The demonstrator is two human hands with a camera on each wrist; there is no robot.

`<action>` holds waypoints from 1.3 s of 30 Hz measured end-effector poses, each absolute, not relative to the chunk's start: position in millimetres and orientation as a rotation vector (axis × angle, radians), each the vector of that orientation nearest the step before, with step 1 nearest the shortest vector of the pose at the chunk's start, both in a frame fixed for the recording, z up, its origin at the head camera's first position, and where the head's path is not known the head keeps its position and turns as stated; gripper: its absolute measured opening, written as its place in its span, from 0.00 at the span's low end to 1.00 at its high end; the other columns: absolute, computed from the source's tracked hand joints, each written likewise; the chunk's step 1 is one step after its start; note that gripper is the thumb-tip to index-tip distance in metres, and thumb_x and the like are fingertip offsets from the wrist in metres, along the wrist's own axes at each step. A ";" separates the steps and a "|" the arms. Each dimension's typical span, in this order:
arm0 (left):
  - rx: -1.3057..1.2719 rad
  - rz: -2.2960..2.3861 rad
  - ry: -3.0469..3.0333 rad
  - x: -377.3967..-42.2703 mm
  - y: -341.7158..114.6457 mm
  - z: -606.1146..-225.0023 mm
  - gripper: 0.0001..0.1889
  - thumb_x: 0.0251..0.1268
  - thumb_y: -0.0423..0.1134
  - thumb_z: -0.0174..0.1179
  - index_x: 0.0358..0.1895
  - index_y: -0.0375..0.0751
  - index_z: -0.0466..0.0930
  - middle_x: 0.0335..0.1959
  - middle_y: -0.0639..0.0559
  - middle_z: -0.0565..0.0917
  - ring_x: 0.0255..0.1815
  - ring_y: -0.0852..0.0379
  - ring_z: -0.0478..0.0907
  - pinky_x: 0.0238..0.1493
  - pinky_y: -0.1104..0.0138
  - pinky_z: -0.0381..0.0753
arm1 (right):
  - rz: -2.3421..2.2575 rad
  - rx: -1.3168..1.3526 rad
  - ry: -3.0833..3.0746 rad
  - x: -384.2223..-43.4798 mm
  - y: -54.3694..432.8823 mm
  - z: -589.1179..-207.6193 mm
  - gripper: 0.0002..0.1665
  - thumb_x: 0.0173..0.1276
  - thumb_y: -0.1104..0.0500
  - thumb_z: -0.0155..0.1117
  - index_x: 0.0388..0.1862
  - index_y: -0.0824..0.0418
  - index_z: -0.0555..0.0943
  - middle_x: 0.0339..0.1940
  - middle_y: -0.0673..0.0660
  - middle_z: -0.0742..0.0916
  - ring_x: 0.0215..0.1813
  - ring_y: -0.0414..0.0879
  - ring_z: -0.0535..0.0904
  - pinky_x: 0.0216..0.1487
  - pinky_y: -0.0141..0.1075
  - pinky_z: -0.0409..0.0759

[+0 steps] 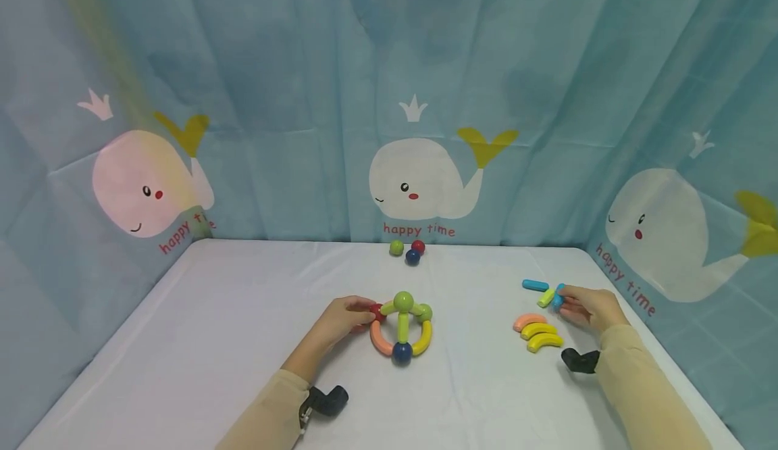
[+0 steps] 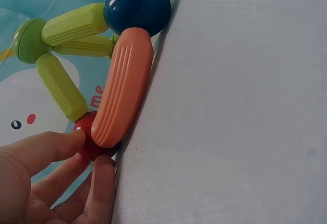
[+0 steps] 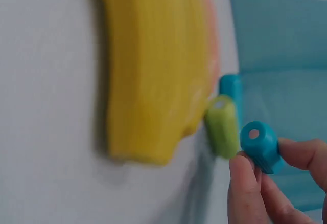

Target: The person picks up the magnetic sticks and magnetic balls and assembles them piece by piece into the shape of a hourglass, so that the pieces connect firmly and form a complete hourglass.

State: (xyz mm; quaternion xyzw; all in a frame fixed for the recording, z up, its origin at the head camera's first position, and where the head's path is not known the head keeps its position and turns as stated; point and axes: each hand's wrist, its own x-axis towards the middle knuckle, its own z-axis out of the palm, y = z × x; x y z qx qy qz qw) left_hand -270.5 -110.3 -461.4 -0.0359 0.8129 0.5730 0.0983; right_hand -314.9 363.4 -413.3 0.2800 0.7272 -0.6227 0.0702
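Note:
My left hand point(image 1: 345, 317) pinches the red ball point(image 2: 90, 136) at the left corner of a built frame of magnetic rods and balls. In that frame a green ball point(image 1: 404, 301) sits on top, a dark blue ball point(image 1: 402, 353) is at the front, and another green ball point(image 1: 424, 312) is at the right. An orange curved rod point(image 2: 125, 88) and a yellow curved rod point(image 1: 422, 338) form the front of its base; light green rods point(image 1: 403, 328) rise to the top ball. At the right, my right hand point(image 1: 592, 307) pinches a short blue rod point(image 3: 261, 146) between thumb and fingers.
Beside the right hand lie a blue rod point(image 1: 535, 285) and a light green rod point(image 1: 546, 298). Nearer are an orange curved rod point(image 1: 529, 321) and two yellow curved rods point(image 1: 544, 342). Loose green point(image 1: 396, 247), red point(image 1: 418, 246) and dark blue balls point(image 1: 412, 257) rest by the back curtain.

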 end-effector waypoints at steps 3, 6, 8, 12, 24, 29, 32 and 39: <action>-0.109 1.702 2.405 -270.5 -110.5 -460.5 0.16 0.65 0.37 0.64 0.55 0.38 0.82 0.53 0.43 0.85 0.50 0.55 0.83 0.50 0.63 0.86 | -1.919 0.712 2.170 -313.9 351.0 -401.3 0.29 0.68 0.60 0.66 0.62 0.72 0.69 0.25 0.46 0.83 0.29 0.37 0.85 0.43 0.33 0.87; -0.118 1.697 2.411 -271.4 -110.9 -459.7 0.16 0.65 0.37 0.64 0.55 0.39 0.83 0.53 0.43 0.85 0.50 0.54 0.82 0.51 0.62 0.86 | -1.910 0.552 2.204 -312.6 329.2 -390.0 0.36 0.69 0.56 0.66 0.68 0.74 0.65 0.30 0.45 0.84 0.34 0.35 0.86 0.50 0.35 0.85; -0.119 1.688 2.415 -272.0 -111.2 -459.6 0.16 0.65 0.38 0.65 0.55 0.40 0.83 0.53 0.44 0.85 0.50 0.54 0.82 0.52 0.62 0.85 | -1.866 0.447 2.250 -310.8 312.6 -383.5 0.40 0.70 0.52 0.65 0.71 0.74 0.63 0.34 0.44 0.84 0.37 0.34 0.85 0.54 0.35 0.84; -0.113 1.696 2.408 -272.2 -111.5 -460.4 0.16 0.65 0.37 0.64 0.55 0.39 0.83 0.52 0.44 0.85 0.50 0.55 0.82 0.51 0.62 0.86 | -1.849 0.289 2.283 -305.8 278.1 -374.9 0.42 0.70 0.49 0.65 0.72 0.72 0.63 0.39 0.42 0.84 0.41 0.33 0.84 0.58 0.37 0.82; -0.103 1.710 2.399 -271.0 -110.5 -462.3 0.16 0.64 0.37 0.65 0.55 0.39 0.83 0.52 0.44 0.86 0.49 0.55 0.83 0.51 0.62 0.86 | -2.061 0.036 2.218 -286.4 187.6 -373.5 0.25 0.67 0.58 0.69 0.59 0.70 0.78 0.39 0.43 0.88 0.44 0.36 0.87 0.58 0.39 0.83; -0.106 1.711 2.402 -271.5 -110.6 -461.9 0.16 0.65 0.36 0.64 0.55 0.39 0.83 0.52 0.44 0.86 0.49 0.56 0.83 0.50 0.62 0.86 | -2.081 -0.019 2.209 -281.3 161.8 -378.3 0.21 0.65 0.61 0.70 0.54 0.69 0.80 0.37 0.45 0.88 0.43 0.38 0.87 0.54 0.37 0.84; -0.096 1.716 2.396 -271.9 -110.6 -462.6 0.16 0.64 0.36 0.64 0.55 0.38 0.83 0.51 0.44 0.86 0.49 0.56 0.83 0.49 0.63 0.86 | -2.085 -0.049 2.200 -278.5 151.1 -380.4 0.20 0.65 0.62 0.70 0.53 0.69 0.80 0.36 0.46 0.88 0.42 0.39 0.88 0.53 0.38 0.85; -0.089 1.733 2.386 -272.0 -110.6 -464.0 0.15 0.65 0.36 0.64 0.54 0.37 0.83 0.51 0.43 0.86 0.49 0.56 0.83 0.49 0.63 0.86 | -2.072 -0.065 2.193 -276.5 137.3 -383.7 0.18 0.64 0.61 0.71 0.51 0.66 0.82 0.37 0.48 0.88 0.43 0.41 0.88 0.56 0.41 0.84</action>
